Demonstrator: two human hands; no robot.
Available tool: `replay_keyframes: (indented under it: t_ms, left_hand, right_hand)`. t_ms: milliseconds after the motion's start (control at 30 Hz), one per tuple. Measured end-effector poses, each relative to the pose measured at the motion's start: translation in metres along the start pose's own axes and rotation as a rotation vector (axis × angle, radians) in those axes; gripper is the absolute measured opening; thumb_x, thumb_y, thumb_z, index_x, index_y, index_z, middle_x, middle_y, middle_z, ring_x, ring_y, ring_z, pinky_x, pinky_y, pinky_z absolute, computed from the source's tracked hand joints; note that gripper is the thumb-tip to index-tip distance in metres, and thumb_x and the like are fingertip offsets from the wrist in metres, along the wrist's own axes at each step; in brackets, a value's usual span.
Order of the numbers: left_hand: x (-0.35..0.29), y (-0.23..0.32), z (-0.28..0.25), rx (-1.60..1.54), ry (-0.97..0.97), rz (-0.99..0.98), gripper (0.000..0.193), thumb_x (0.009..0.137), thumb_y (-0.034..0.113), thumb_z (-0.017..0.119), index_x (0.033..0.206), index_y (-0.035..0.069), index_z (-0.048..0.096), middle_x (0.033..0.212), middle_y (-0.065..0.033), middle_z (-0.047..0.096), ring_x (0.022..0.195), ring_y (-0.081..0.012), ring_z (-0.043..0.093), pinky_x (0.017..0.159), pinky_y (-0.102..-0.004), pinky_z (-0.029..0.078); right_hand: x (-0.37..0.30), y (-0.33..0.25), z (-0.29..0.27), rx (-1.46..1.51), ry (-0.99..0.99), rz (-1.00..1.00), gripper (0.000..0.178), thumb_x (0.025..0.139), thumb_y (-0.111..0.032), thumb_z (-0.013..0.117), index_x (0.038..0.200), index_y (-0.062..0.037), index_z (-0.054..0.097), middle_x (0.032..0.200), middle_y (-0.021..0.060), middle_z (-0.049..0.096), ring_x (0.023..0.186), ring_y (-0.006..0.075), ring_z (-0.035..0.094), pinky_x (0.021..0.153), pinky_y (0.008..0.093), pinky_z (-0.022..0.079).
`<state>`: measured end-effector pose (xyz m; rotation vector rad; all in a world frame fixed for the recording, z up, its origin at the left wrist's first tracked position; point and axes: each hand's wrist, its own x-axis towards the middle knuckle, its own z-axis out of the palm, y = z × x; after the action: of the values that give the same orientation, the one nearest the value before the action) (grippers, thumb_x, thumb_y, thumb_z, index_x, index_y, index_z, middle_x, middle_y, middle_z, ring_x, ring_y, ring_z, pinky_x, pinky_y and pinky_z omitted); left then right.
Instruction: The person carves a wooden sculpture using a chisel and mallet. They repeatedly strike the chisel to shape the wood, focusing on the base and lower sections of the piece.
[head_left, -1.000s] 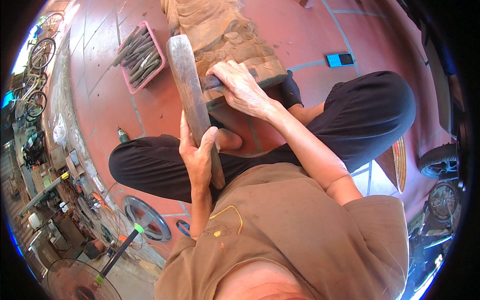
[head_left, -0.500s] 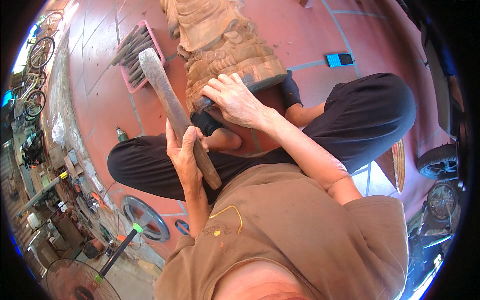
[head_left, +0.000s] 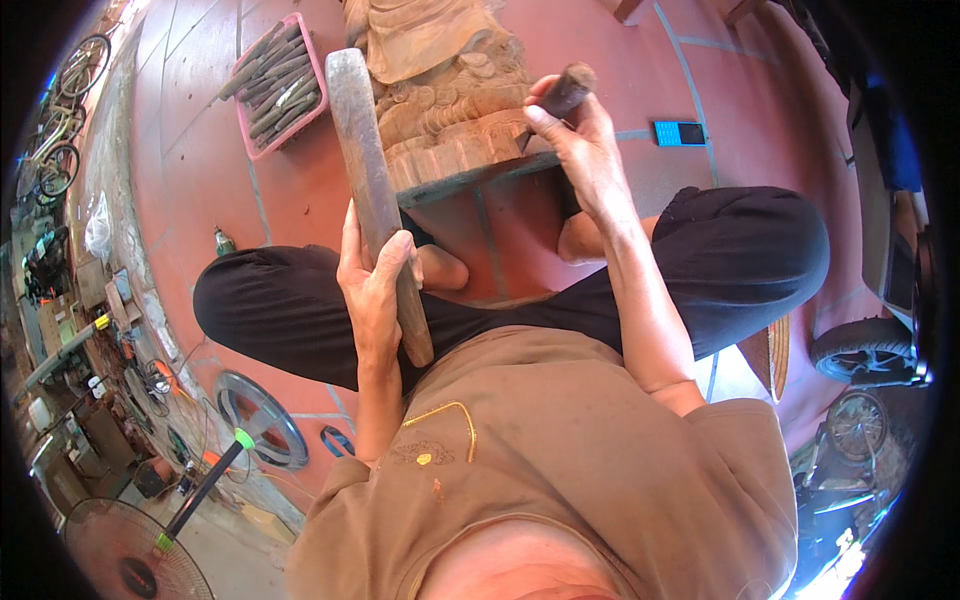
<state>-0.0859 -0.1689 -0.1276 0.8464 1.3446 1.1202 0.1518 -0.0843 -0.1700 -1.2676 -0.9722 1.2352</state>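
Note:
A reddish-brown wood carving (head_left: pixel 455 95) with draped folds lies on the tiles in front of me, its flat base end toward me. My left hand (head_left: pixel 375 285) is wrapped round the lower part of a long wooden mallet (head_left: pixel 362 150), which points up and away, left of the carving's base. At the base's right corner, my right hand (head_left: pixel 592 150) grips a chisel (head_left: pixel 567 90) by its dark handle. The chisel's thin end reaches down to the carving's edge; whether it touches the wood I cannot tell. My feet are partly hidden beside the base.
A pink basket (head_left: pixel 323 95) of several chisels stands at the far left. A blue phone (head_left: pixel 678 134) lies on the floor to the right. Near my left knee is a small bottle (head_left: pixel 224 241). A fan (head_left: pixel 138 560) stands lower left, a wheel (head_left: pixel 862 350) at right.
My right hand has moved right and away, from the base's left side to its right corner, with the chisel handle now raised. The carving has turned slightly. The mallet stands more upright.

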Motion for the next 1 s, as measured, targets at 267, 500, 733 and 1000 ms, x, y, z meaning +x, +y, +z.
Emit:
replay_keyframes:
  t_ms: [267, 500, 733, 1000]
  left_hand:
    - [0.002, -0.01, 0.0, -0.01, -0.011, 0.003, 0.07, 0.096, 0.01, 0.069, 0.157, -0.001, 0.035, 0.083, -0.0026, 0.059, 0.065, -0.008, 0.055, 0.057, -0.0231, 0.046]
    - [0.005, -0.011, -0.002, -0.029, -0.047, -0.002, 0.076, 0.096, 0.011, 0.071, 0.159, -0.001, 0.032, 0.082, -0.0011, 0.058, 0.063, -0.0074, 0.054, 0.055, -0.0232, 0.045]
    - [0.003, -0.015, -0.003, -0.048, -0.039, -0.014, 0.076, 0.095, 0.013, 0.072, 0.159, 0.0, 0.033, 0.084, -0.0009, 0.058, 0.064, -0.0073, 0.054, 0.056, -0.0229, 0.045]
    - [0.004, -0.015, -0.004, -0.052, -0.037, -0.024, 0.077, 0.095, 0.014, 0.073, 0.16, 0.0, 0.032, 0.084, -0.0004, 0.058, 0.066, -0.0071, 0.054, 0.057, -0.0223, 0.044]
  right_hand:
    - [-0.002, 0.011, -0.022, 0.123, 0.119, -0.076, 0.027, 0.097, -0.003, 0.071, 0.121, -0.0046, 0.06, 0.11, 0.0097, 0.072, 0.106, 0.0189, 0.069, 0.097, 0.0355, 0.055]
    - [-0.007, 0.021, -0.025, 0.248, 0.103, -0.095, 0.026, 0.098, -0.004, 0.069, 0.121, -0.0057, 0.058, 0.111, 0.0099, 0.071, 0.108, 0.0208, 0.069, 0.097, 0.037, 0.057]
    - [-0.008, 0.02, -0.019, 0.27, 0.102, -0.069, 0.025, 0.094, 0.002, 0.071, 0.116, -0.0054, 0.06, 0.107, 0.0077, 0.072, 0.102, 0.0164, 0.068, 0.092, 0.0325, 0.056]
    - [-0.012, 0.023, -0.014, 0.177, 0.129, -0.114, 0.024, 0.095, -0.002, 0.072, 0.116, -0.0054, 0.061, 0.105, 0.0056, 0.072, 0.101, 0.0143, 0.067, 0.092, 0.0305, 0.053]
